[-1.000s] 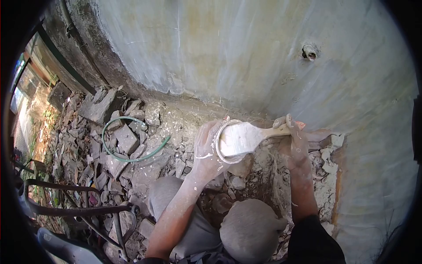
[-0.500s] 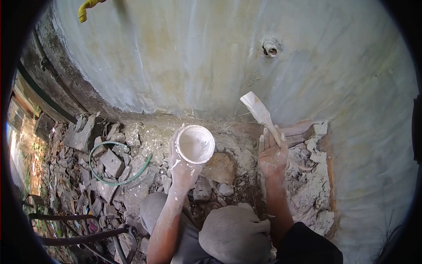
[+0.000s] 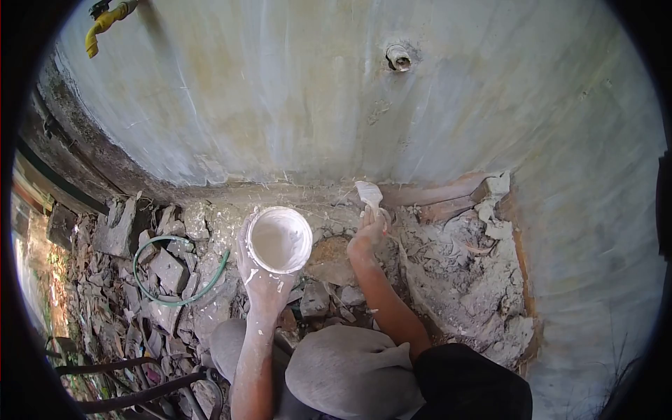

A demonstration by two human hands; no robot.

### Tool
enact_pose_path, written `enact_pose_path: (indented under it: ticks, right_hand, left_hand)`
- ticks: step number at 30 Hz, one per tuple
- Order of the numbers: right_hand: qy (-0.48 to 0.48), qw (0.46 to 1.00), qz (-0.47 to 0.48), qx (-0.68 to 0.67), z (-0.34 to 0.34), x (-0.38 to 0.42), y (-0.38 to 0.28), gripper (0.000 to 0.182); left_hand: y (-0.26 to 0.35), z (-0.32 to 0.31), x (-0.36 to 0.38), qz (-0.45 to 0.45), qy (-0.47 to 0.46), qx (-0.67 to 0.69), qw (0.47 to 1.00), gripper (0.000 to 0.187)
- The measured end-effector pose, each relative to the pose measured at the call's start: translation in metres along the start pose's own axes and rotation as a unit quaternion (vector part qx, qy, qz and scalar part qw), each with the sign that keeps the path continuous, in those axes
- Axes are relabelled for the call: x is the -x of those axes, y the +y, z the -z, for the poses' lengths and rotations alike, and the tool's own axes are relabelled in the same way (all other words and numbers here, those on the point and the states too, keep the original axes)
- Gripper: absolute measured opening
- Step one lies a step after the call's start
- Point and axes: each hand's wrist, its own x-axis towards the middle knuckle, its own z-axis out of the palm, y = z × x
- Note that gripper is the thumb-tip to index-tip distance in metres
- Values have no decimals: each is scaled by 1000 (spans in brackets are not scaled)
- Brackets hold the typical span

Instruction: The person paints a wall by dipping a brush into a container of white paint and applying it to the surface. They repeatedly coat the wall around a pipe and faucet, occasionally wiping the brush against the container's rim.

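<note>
A round white tub (image 3: 307,239), its inside coated with white paint, is held upright by my left hand (image 3: 263,283), which is wrapped round its left side and underside. White splashes mark that hand and wrist. My right hand (image 3: 370,232) is closed round the handle of a white-coated paintbrush (image 3: 369,193). The brush's flat head points up towards the foot of the wall, to the right of the tub and apart from it. Most of the handle is hidden in my fingers.
A stained plaster wall (image 3: 301,98) rises ahead, with a pipe stub (image 3: 399,59) and a yellow tap (image 3: 103,29). Rubble (image 3: 168,271) and a green hose loop (image 3: 183,302) lie left. On the right is a rough pit (image 3: 469,280); dark metal bars (image 3: 133,393) stand lower left.
My right hand has moved left and closed round the brush handle; before, the palm was turned up with fingers extended. The brush head is lower and nearer the tub. The view has shifted slightly.
</note>
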Motion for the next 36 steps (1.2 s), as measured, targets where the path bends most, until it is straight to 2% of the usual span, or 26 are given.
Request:
enact_pose_path:
  ticks: [1, 3, 5, 7, 8, 9, 10, 12, 14, 16, 19, 21, 23, 26, 31, 35, 36]
  right_hand:
    - [3, 1000, 3, 2, -3, -3, 4, 45]
    - [-14, 1000, 24, 0, -25, 0, 4, 34]
    - [-21, 1000, 16, 4, -51, 16, -7, 29]
    - [-30, 1000, 6, 6, -87, 44, -29, 24]
    - [-65, 997, 22, -22, -105, 61, -43, 24]
    - [-100, 993, 37, -48, -121, 77, -56, 24]
    - [-101, 993, 37, -41, -138, 91, -69, 24]
    - [-212, 965, 141, -53, -164, 115, -88, 25]
    - [-215, 965, 145, -50, -175, 127, -99, 25]
    - [-222, 963, 147, -52, -173, 129, -98, 26]
    - [-175, 976, 126, -34, -120, 119, -75, 30]
    - [-153, 982, 110, -29, -88, 105, -57, 32]
    - [-56, 997, 50, -6, -60, 78, -38, 35]
    - [-23, 999, 35, 29, -53, 51, -26, 40]
    - [-85, 993, 84, 12, -107, 41, -50, 50]
    - [-156, 974, 162, 21, -170, 102, -95, 56]
    - [-203, 961, 187, 14, -184, 113, -104, 57]
  left_hand:
    - [-3, 0, 3, 0, 2, -18, 1000, 81]
    - [0, 3, 3, -25, 11, -49, 998, 81]
    - [0, 3, 7, 68, -6, -31, 997, 80]
    - [-2, 3, 2, 35, 1, -1, 999, 81]
    - [-3, 3, -1, 3, 10, 31, 999, 81]
    - [-3, 3, -1, 10, 10, 30, 999, 81]
    - [-2, 3, -3, -1, 10, 10, 1000, 80]
    - [-4, 0, -3, 0, 14, -2, 1000, 80]
    - [-6, -1, 0, 10, 7, 11, 1000, 81]
    - [-7, 0, -2, 15, 4, 22, 1000, 82]
    - [-7, 1, -7, 13, 11, 26, 1000, 85]
    - [-7, 2, -8, 6, 11, -29, 999, 86]
    - [-10, 1, -9, 14, 4, -6, 1000, 86]
    - [-3, 0, -12, 28, 7, 31, 999, 86]
    - [-1, -1, -13, 31, 30, 0, 999, 82]
    - [4, 3, -15, 15, 41, -4, 999, 82]
    - [5, 3, -15, 22, 45, 10, 999, 81]
